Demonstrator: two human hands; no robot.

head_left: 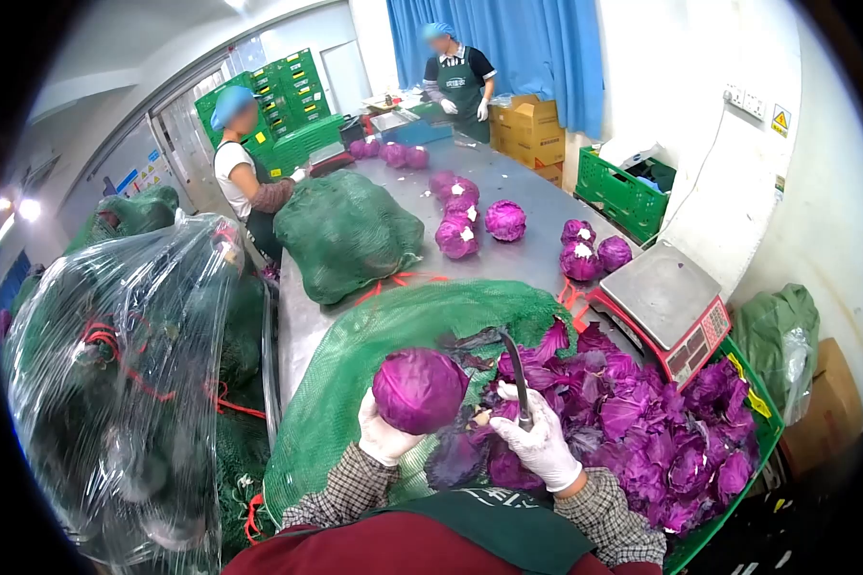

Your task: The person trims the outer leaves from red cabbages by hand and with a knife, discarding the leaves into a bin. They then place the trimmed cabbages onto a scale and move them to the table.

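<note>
My left hand [382, 436], in a white glove, holds up a round red cabbage [418, 388] over a green mesh sack [393, 335]. My right hand [539, 439], also gloved, grips a knife [516, 374] with its dark blade pointing up, just right of the cabbage. Below and to the right lies a heap of cut purple leaves [642, 422] in a green crate [753, 422].
A scale [666, 297] stands at the right on the steel table [523, 196]. Several trimmed cabbages [504, 220] and another full mesh sack [345, 235] lie farther along. Two other people work at the far end. Plastic-wrapped sacks [115, 374] stand on the left.
</note>
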